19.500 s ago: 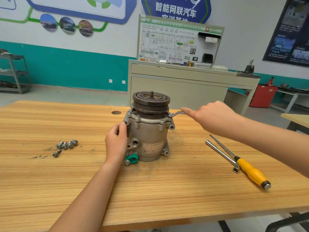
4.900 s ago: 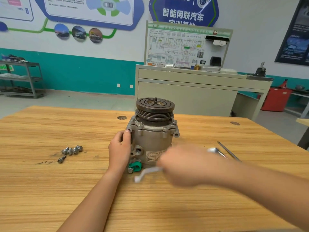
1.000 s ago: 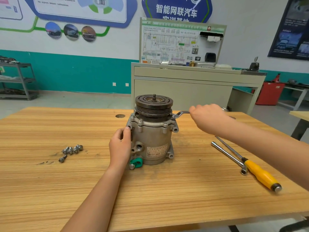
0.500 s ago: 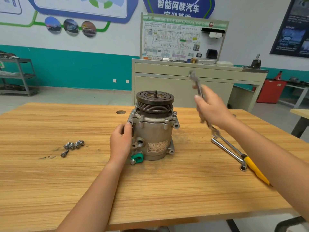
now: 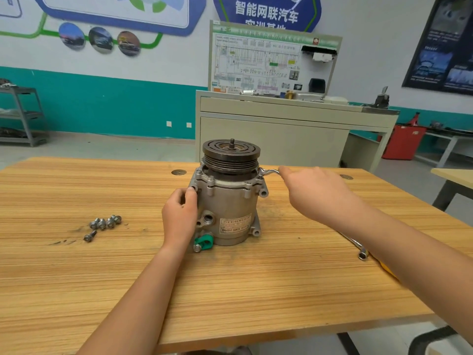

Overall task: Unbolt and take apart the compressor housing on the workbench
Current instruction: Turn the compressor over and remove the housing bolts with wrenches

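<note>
Back down — right hand (image 5: 314,193) seats cranked steel wrench (image 5: 268,172) on cast compressor (image 5: 230,201)

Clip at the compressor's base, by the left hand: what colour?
The clip is green, low on the compressor housing; the head view shows it plainly.

Counter (image 5: 256,290): light honey wood with fine darker stripes running across the frame and a few dark scuffs at centre left. Compressor housing (image 5: 227,201): dull silver-grey. Pulley (image 5: 231,152) on top of it: near-black, concentric grooves. Label (image 5: 234,223) on the housing front: off-white, red print. Clip (image 5: 203,242) at the housing's lower left: bright green. Bolts (image 5: 105,222), centre left: bright silver. Wrench (image 5: 268,172): polished silver. Handle (image 5: 385,269), right edge: yellow. Wall (image 5: 115,106): white above a teal band. Bin (image 5: 401,142), upper right: red.
</note>
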{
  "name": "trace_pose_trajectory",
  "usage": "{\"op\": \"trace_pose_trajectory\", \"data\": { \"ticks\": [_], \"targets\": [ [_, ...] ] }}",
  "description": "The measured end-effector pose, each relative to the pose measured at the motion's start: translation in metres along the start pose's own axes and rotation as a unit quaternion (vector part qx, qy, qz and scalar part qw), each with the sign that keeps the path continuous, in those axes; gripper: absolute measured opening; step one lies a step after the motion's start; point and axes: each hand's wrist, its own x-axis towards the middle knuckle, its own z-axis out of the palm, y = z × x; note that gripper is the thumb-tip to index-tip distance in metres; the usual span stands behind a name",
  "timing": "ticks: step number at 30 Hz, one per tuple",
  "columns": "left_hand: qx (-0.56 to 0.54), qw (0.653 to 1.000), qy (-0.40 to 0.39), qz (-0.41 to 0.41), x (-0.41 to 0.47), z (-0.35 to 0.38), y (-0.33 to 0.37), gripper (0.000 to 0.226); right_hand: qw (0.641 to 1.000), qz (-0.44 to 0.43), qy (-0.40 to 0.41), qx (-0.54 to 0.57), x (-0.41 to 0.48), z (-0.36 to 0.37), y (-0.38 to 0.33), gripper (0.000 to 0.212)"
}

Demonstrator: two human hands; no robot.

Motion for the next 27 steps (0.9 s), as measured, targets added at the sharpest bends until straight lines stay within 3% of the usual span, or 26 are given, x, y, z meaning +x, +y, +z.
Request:
{"op": "trace_pose_trajectory", "data": {
  "ticks": [6, 11, 14, 19, 24, 27],
  "targets": [
    [-0.003, 1.000, -0.005, -0.001, 0.000, -0.001, -0.001, 0.031, 0.991, -0.038, -0.025, -0.123, -0.002, -0.008, -0.017, 0.062],
    [-0.017, 1.000, -0.009, -0.004, 0.001, -0.001, -0.004, 0.032, 0.986, -0.100, 0.025, -0.134, 0.006, 0.008, 0.014, 0.062],
    [-0.019, 1.000, -0.001, -0.011, 0.001, 0.000, -0.003, 0.031, 0.985, -0.112, 0.044, -0.124, 0.021, 0.021, 0.036, 0.051],
    [-0.035, 0.999, -0.006, -0.031, 0.001, -0.001, -0.004, 0.031, 0.993, -0.083, 0.070, -0.038, 0.070, 0.042, 0.031, 0.026],
    [-0.031, 0.999, -0.009, -0.028, 0.002, -0.002, -0.003, 0.029, 0.982, -0.093, 0.099, 0.131, 0.102, 0.054, 0.009, 0.042],
    [-0.033, 0.999, -0.007, -0.030, 0.003, -0.003, -0.003, 0.029, 0.963, -0.037, 0.131, 0.234, 0.087, 0.054, 0.020, 0.040]
  ]
}}
